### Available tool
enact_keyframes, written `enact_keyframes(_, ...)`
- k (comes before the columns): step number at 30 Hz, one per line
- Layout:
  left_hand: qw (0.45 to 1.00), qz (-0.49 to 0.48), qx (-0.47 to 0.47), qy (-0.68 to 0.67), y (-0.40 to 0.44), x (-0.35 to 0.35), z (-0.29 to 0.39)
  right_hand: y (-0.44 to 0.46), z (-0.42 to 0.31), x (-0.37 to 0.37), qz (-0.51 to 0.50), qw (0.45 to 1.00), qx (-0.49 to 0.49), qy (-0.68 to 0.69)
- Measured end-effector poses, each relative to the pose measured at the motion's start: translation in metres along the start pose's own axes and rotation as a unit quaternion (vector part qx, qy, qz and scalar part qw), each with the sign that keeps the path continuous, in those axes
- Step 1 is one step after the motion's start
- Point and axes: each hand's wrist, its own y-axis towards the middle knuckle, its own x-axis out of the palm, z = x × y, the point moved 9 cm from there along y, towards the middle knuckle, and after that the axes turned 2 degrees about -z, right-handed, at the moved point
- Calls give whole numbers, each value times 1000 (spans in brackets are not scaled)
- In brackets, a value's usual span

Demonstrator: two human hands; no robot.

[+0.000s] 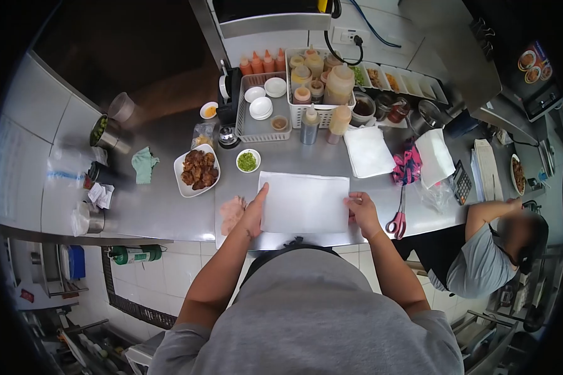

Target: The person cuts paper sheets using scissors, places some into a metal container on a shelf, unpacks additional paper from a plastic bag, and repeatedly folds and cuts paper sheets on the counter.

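Note:
A white rectangular stack of paper (304,203) is level in front of me at the counter's front edge. My left hand (254,212) grips its left side, with some fingers hidden. At the right edge, my right hand (362,212) is closed, pinching the paper between thumb and fingers. A pinkish crumpled cloth (233,214) lies just left of my left hand. Beyond the paper are a square white dish of browned fried pieces (198,170) and a small bowl of chopped green herbs (248,160). Red-handled scissors (396,224) lie right of my right hand.
Squeeze bottles crowd a white basket (322,115) behind a grey basket of small bowls (251,134). White napkins (368,153) and a calculator (462,183) lie to the right. A green cloth (144,165) is at left. Another person (481,256) sits at the right end.

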Motion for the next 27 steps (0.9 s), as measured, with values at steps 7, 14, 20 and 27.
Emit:
enact_keyframes(7,871,171,194,417,33,-67,27,7,-3,-4,121,971,-138,-150)
enact_keyframes(14,766,262,216,546,22,-58,49,-4,-8,1,146,951,-166,-215)
enact_keyframes(20,735,284,185,588,17,-48,54,-22,-32,13,157,924,-200,-287)
enact_keyframes(27,730,284,188,592,26,-62,47,-39,-45,100,15,797,-379,-470)
